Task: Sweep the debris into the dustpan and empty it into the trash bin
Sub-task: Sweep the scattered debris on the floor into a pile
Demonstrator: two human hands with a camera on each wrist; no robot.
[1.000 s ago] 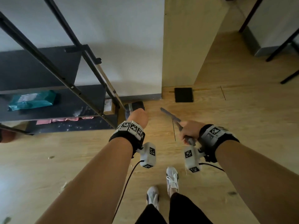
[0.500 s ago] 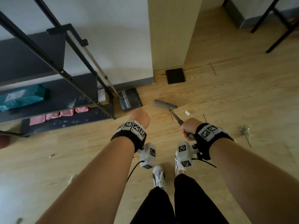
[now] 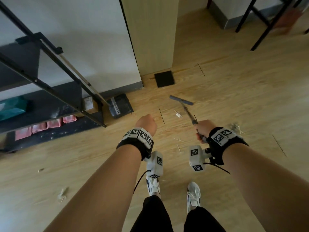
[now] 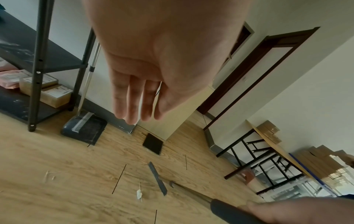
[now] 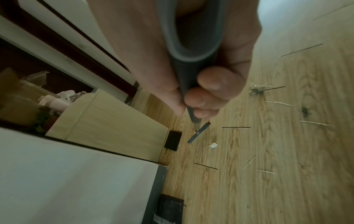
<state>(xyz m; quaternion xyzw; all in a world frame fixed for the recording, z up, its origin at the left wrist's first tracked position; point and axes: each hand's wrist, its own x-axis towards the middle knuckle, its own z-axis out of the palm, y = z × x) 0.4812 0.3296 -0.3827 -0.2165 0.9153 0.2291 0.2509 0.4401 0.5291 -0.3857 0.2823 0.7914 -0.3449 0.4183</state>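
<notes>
My right hand [image 3: 201,129] [image 5: 195,97] grips the dark handle of a long broom [image 3: 187,109]. Its narrow grey head [image 3: 181,100] [image 4: 158,178] [image 5: 199,132] rests on the wooden floor ahead. A dark dustpan [image 3: 120,105] [image 4: 84,128] with a long metal handle leans against the shelf by the wall. My left hand [image 3: 147,123] [image 4: 138,97] hangs free with straight fingers, holding nothing. A white paper scrap [image 3: 178,114] [image 4: 139,194] [image 5: 213,145] lies just left of the broom shaft. Thin sticks [image 3: 178,139] [image 5: 249,163] and a grey clump [image 3: 234,126] [image 5: 255,91] lie scattered around.
A black metal shelf [image 3: 50,104] with packets and boxes stands at the left. A light wooden cabinet [image 3: 150,36] and a black floor plate [image 3: 164,78] are ahead. Black table legs [image 3: 260,24] stand at the far right. My feet [image 3: 193,193] are below. No trash bin is in view.
The view has tilted down and back as I stepped away from the wall. The broom head now lies farther out on the floor. More debris has come into sight.
</notes>
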